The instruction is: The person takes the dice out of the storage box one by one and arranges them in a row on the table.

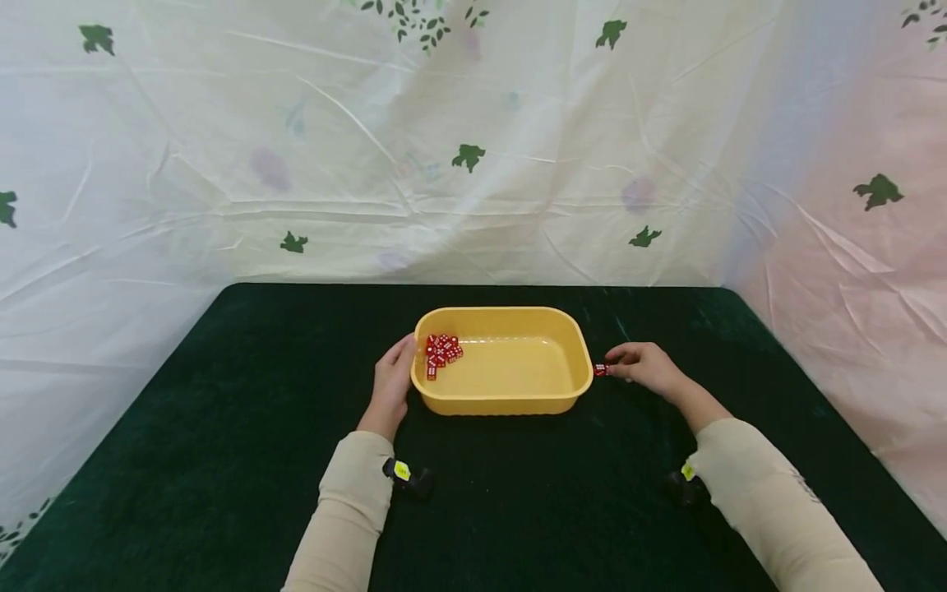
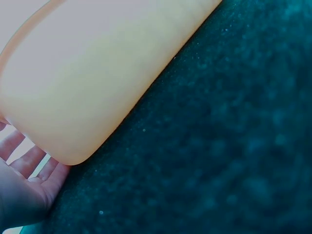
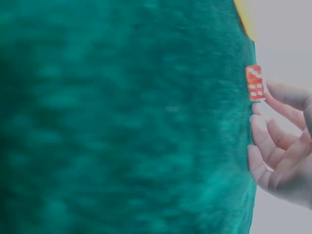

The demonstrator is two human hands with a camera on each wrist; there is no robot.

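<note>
In the head view I've got a yellow tray (image 1: pixel 510 406) on the dark green tabletop (image 1: pixel 222 460), with a pile of red dice (image 1: pixel 441 353) bunched inside at its 9 o'clock end. My left hand (image 1: pixel 388 386) is outside that end, fingers pretty straight against the wall. My right hand (image 1: pixel 645 367) is out at 3 o'clock, fingers curled in a pinch on the loose red dice (image 1: pixel 601 370) just beside the rim (one or two, can't tell). I reckon clipping that rim could knock them loose. The tabletop's back edge is near at 12, but there's loads of room toward 6. Left wrist view: my fingers meet the tray's end, so shoving too hard would probably slide it toward 3. Right wrist view: looks like a fingertip-only hold, so they might slip, with open tabletop nearby.
</note>
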